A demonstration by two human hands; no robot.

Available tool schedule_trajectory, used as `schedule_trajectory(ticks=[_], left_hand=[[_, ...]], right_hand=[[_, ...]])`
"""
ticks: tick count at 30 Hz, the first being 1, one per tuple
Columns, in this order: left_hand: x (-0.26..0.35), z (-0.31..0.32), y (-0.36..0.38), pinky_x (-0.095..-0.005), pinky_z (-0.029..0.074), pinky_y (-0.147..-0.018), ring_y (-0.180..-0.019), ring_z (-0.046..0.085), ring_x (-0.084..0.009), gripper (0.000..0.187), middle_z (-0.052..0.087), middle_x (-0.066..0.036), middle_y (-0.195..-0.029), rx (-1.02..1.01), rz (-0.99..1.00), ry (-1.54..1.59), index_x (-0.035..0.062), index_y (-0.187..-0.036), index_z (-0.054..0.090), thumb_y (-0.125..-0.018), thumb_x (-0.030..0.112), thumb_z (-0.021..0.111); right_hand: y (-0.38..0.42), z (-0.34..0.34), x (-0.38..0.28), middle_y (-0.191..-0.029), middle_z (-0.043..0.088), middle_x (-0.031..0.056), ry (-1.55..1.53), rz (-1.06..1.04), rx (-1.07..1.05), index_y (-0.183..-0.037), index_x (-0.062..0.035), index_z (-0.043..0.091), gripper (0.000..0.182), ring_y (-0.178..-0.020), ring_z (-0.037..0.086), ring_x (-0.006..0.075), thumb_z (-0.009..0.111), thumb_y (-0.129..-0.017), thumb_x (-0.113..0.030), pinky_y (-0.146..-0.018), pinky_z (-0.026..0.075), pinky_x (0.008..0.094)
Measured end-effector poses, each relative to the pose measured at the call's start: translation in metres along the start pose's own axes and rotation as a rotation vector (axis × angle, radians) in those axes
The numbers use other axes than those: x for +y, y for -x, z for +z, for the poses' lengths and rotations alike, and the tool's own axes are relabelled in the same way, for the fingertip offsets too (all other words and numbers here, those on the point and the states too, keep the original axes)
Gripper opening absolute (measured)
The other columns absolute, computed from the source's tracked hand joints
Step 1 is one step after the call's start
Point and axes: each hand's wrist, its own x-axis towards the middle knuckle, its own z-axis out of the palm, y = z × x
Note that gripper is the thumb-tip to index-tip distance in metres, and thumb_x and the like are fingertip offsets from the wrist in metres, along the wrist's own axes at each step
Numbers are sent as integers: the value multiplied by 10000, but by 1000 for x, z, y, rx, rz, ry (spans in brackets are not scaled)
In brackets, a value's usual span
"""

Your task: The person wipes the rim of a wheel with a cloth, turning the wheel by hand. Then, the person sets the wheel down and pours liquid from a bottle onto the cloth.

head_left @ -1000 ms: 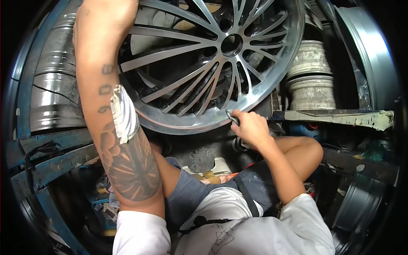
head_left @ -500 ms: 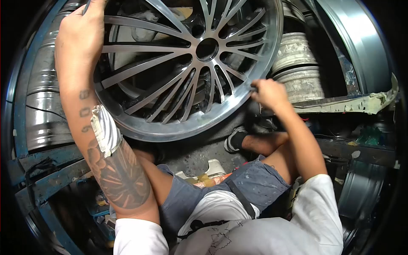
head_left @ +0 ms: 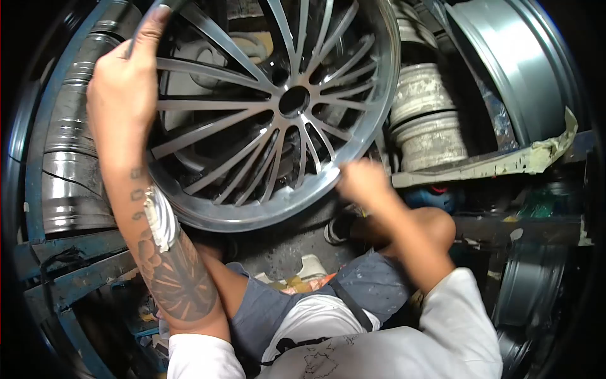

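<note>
A large multi-spoke metal wheel rim [head_left: 252, 218] is tilted above my lap, with a round hole at its hub. My left hand [head_left: 129, 72] grips the rim's upper left edge, the thumb lying over it. At the lower right edge of the wheel is my right hand [head_left: 365, 183], closed and blurred by motion. Its fingers press against the rim's outer lip, and whatever they hold is hidden. White tape [head_left: 161, 218] is stuck on my left forearm.
Stacked metal rims [head_left: 72, 183] stand at the left behind a blue frame [head_left: 38, 208]. More dusty rims [head_left: 429, 139] are at the right, beside a ledge [head_left: 486, 169] with peeling tape. A big silver rim [head_left: 508, 63] leans at the upper right.
My right hand has moved left and down along the rim's lower edge. In view, the wheel's hub sits lower and further left, and my left hand appears lower.
</note>
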Motion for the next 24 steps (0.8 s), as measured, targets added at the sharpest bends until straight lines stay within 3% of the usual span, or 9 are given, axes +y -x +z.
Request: schedule_trajectory(ticks=[4, 5, 6, 9, 16, 18, 20, 22, 24], left_hand=[[7, -1, 2, -328, 482, -791, -727, 562, -174, 848, 583, -69, -668, -20, -55, -8, 2, -1069, 774, -891, 806, 570], [1, 3, -1, -322, 479, -782, -728, 565, -169, 851, 584, -65, -666, -14, -13, 52, 1, -1074, 773, -891, 806, 571], [-4, 6, -3, -317, 475, -774, -730, 569, -165, 854, 585, -61, -664, -6, 24, 113, -1, -1080, 773, -890, 807, 571], [-9, 8, -5, -326, 476, -756, -719, 564, -168, 856, 581, -66, -653, -29, 45, 78, -19, -1046, 766, -901, 800, 564], [4, -8, 0, -351, 491, -774, -724, 567, -201, 846, 611, -91, -674, 23, -24, -35, -23, -873, 724, -890, 810, 572], [-22, -1, -19, -339, 489, -775, -732, 568, -187, 851, 614, -75, -676, -79, 21, -69, -37, -859, 712, -888, 804, 584], [-14, 3, -7, -325, 491, -811, -759, 579, -184, 848, 627, -82, -704, -11, 41, 127, -50, -938, 738, -889, 786, 603], [-7, 1, -2, -331, 493, -846, -785, 590, -194, 847, 643, -102, -737, 41, 49, 114, -33, -1004, 755, -888, 790, 596], [-6, -1, -7, -337, 493, -862, -796, 594, -198, 850, 646, -108, -748, -7, -12, 27, -22, -1033, 758, -885, 798, 590]], right_hand=[[46, 15, -72, -943, 762, 210, -398, -116, -54, -1173, -188, 724, 398, -930, 748, 412, 706, -795, -311, -885, 591, 512], [38, 21, -53, -957, 763, 204, -322, -121, -1, -1145, -191, 744, 368, -940, 750, 396, 686, -798, -299, -884, 591, 500], [27, -1, -32, -1017, 765, 190, -153, -25, -96, -1256, -211, 734, 460, -962, 744, 366, 713, -817, -347, -910, 582, 478], [-6, -43, 30, -994, 774, 146, -10, 88, 14, -1186, -191, 762, 360, -908, 760, 290, 724, -859, -336, -774, 606, 481], [49, 12, -80, -1072, 747, 216, -439, -123, -100, -1256, -204, 735, 497, -1052, 715, 385, 739, -797, -393, -974, 550, 492], [29, -8, -40, -1111, 749, 190, -158, -18, -125, -1259, -199, 734, 466, -1027, 726, 360, 738, -820, -355, -928, 570, 486], [8, -28, 10, -1078, 759, 178, -155, 59, -22, -1216, -179, 745, 404, -984, 745, 334, 730, -835, -312, -864, 596, 470], [14, -27, -8, -1053, 756, 213, -142, 80, -61, -1093, -162, 754, 288, -1024, 743, 321, 698, -825, -253, -893, 591, 483], [36, 0, -62, -1054, 749, 231, -294, -5, -105, -1138, -167, 752, 326, -1051, 729, 357, 699, -837, -280, -917, 579, 492]])
